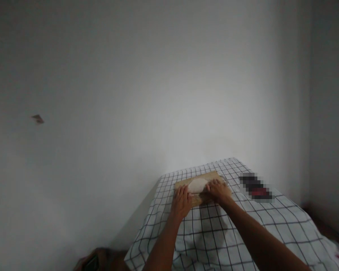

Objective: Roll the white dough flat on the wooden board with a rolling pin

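A flat, pale oval of dough [197, 185] lies on a wooden board [196, 176]. My left hand [182, 197] rests at the dough's left edge, its fingers stretched forward and slightly apart. On the other side, my right hand [218, 189] lies over the board with its fingers reaching left to the dough's edge. Along its near side the dough ends in a fairly straight line between my hands; whether a thin tool lies there I cannot tell. What is under my palms is hidden. Whitish traces show on the board in front of the dough.
The board sits on a table with a white, dark-checked cloth [206, 237]. A blurred-out dark and red item [256, 187] lies to the right. A pale wall [158, 94] rises behind and left of the table. A brownish object [97, 259] is at the lower left.
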A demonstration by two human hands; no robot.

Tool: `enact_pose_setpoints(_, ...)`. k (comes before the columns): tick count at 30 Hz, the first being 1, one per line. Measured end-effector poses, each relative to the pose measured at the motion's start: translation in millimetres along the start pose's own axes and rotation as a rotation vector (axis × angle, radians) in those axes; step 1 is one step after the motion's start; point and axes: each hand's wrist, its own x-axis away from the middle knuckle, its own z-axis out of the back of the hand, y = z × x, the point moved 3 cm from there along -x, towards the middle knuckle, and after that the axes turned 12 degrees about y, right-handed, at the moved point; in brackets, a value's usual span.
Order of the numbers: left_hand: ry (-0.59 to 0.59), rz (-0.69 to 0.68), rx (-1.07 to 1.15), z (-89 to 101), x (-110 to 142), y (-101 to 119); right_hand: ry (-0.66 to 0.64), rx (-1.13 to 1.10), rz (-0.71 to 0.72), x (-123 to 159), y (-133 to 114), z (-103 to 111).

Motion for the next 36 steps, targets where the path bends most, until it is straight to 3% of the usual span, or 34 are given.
enact_pose_setpoints(5,-0.15,0.077,-0.022,21.6,16.2,7.6,0.058,-0.022,-0.098,23.1,-7.6,-3.9)
enact_pose_setpoints(10,-0.176,0.094,-0.026,28.0,18.7,10.2,0.07,-0.042,-0.092,35.6,-11.4,-5.0)
enact_pose_setpoints(36,-0.238,0.164,-0.036,28.8,3.2,18.0,0.076,-0.063,-0.063,16.5,-0.2,-16.1)
